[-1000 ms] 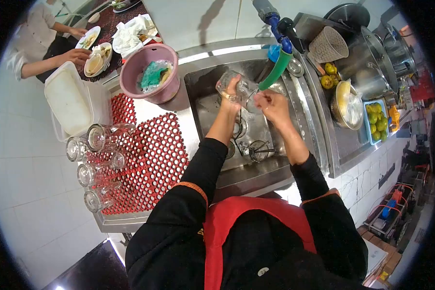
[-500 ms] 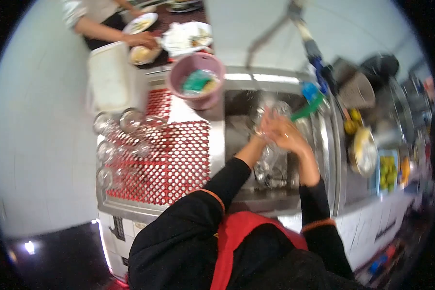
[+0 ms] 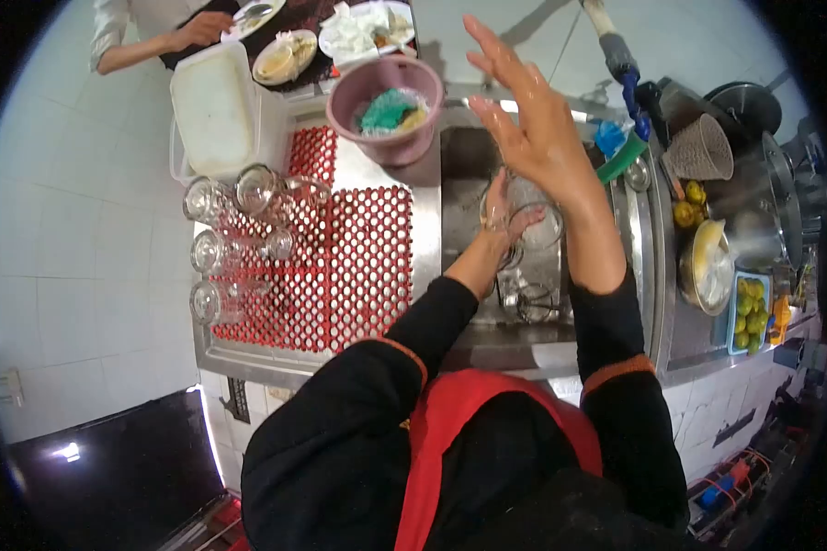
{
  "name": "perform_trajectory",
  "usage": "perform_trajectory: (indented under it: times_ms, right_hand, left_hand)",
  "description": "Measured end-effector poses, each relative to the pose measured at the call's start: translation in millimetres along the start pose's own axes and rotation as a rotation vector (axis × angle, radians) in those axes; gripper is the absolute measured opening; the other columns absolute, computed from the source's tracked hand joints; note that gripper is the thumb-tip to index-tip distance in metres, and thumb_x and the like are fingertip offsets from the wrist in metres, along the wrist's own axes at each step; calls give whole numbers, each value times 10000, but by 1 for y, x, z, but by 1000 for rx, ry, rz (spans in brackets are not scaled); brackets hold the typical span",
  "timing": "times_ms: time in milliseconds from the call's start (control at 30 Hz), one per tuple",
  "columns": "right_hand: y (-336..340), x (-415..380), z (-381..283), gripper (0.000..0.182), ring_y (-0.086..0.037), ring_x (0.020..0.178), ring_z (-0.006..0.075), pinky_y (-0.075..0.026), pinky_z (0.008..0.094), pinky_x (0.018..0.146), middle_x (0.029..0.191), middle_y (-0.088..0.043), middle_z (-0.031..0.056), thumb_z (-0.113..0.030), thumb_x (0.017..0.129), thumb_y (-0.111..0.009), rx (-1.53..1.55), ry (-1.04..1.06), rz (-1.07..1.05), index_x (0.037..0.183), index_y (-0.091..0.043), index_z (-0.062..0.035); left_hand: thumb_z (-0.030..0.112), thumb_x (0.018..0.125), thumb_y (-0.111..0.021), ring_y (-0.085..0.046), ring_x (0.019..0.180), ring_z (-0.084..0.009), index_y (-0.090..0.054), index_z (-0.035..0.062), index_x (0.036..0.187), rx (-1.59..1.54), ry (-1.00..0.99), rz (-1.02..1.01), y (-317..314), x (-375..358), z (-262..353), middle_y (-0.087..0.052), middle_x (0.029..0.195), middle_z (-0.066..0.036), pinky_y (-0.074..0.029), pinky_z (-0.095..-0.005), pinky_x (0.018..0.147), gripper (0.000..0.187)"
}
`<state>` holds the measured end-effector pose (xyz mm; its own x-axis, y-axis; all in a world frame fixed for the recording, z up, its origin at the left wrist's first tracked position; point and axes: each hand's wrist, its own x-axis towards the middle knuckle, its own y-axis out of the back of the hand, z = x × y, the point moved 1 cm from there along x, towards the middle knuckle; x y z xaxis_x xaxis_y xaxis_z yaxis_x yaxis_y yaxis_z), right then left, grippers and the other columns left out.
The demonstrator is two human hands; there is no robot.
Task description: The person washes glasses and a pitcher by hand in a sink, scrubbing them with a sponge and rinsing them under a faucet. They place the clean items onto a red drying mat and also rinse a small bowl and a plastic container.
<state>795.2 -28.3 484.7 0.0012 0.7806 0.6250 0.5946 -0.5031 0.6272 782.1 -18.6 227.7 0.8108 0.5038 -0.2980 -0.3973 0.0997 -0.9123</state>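
My left hand (image 3: 504,220) is over the steel sink (image 3: 469,147), its fingers round a clear glass (image 3: 538,225). My right hand (image 3: 542,138) is raised above the sink's far right part, wet, with fingers spread and nothing in it. More glassware (image 3: 528,298) lies on the sink bottom below my hands. A green hose (image 3: 623,158) hangs just right of my right hand. To the left, several clear glasses (image 3: 213,253) lie on the red perforated mat (image 3: 368,266).
A pink bucket (image 3: 390,151) with a green sponge stands behind the mat. White plastic containers (image 3: 213,119) stand at the back left, near a co-worker's hand (image 3: 202,30) and plates of food scraps (image 3: 285,57). At the right are a metal bowl (image 3: 708,275) and a blue crate (image 3: 740,344) of green fruit.
My right hand has come away from my left hand and risen, fingers spread. My left hand still has the glass. The co-worker's hand has moved left, away from the bowl.
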Motion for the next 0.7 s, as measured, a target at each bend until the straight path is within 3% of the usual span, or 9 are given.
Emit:
perform_trajectory:
  times_ms: [100, 267, 333, 400, 467, 567, 633, 667, 700]
  right_hand:
    - [-8, 3, -3, 607, -529, 965, 346, -426, 381, 796, 1247, -402, 122, -22, 765, -462, 210, -130, -44, 1303, -240, -194]
    - [-5, 3, -5, 647, -531, 941, 361, -452, 371, 765, 1225, -405, 156, 17, 745, -461, 115, -116, -89, 1306, -229, -205]
    - [-8, -14, 8, 673, -542, 917, 358, -447, 376, 755, 1149, -466, 189, 10, 732, -494, 105, -239, -200, 1310, -222, -204]
    - [-23, -45, 33, 639, -558, 862, 349, -444, 374, 736, 1048, -526, 202, -4, 728, -517, 80, -406, -293, 1292, -275, -185]
    - [-35, -84, 57, 593, -553, 809, 347, -443, 363, 716, 959, -554, 213, -22, 716, -547, -49, -373, -379, 1258, -342, -152]
    - [-51, -136, 103, 486, -562, 774, 279, -447, 324, 693, 893, -588, 161, -53, 744, -559, -72, -276, -196, 1205, -407, -92]
    - [-50, -153, 128, 361, -564, 762, 186, -451, 284, 676, 802, -596, 95, -109, 786, -558, 480, -916, 119, 1126, -460, -37]
    - [-46, -157, 135, 361, -564, 762, 186, -451, 284, 676, 802, -596, 95, -109, 786, -558, 479, -914, 121, 1126, -460, -37]
    - [-42, -160, 139, 319, -547, 712, 146, -446, 252, 627, 783, -582, 68, -150, 804, -548, 804, -1062, 284, 1084, -471, -18]
  left_hand:
    - [520, 788, -377, -464, 741, -377, -345, 199, 1175, 16, -67, -51, -5, 4, 1, -353, 1189, -118, -420, -432, 585, 504]
    - [496, 788, -381, -460, 738, -372, -360, 213, 1150, 261, -184, -152, 10, 8, -8, -312, 1214, -96, -421, -428, 575, 460]
    - [499, 782, -392, -468, 738, -341, -377, 189, 1134, -70, 78, 61, 7, 10, -9, -400, 1133, -106, -429, -418, 582, 470]
    - [505, 776, -397, -472, 742, -316, -396, 168, 1120, -57, 17, -45, 1, 7, -4, -437, 1085, -108, -433, -405, 590, 482]
    - [511, 770, -402, -475, 746, -290, -415, 148, 1106, -43, -45, -146, -3, 4, -3, -473, 1037, -110, -437, -393, 598, 495]
    - [536, 746, -422, -482, 728, -255, -453, 115, 1073, -81, -32, 66, 1, 4, -4, -501, 998, -109, -443, -358, 579, 534]
    - [518, 779, -413, -505, 750, -288, -464, 110, 1055, 36, 129, 168, 16, 4, -5, -523, 953, -107, -452, -390, 632, 496]
    - [548, 752, -418, -473, 699, -284, -464, 135, 1041, 71, 160, 148, 21, 7, -7, -510, 957, -122, -437, -356, 612, 507]
    - [548, 752, -418, -473, 699, -284, -464, 135, 1041, 72, 162, 146, 20, 7, -10, -510, 957, -122, -437, -356, 612, 507]
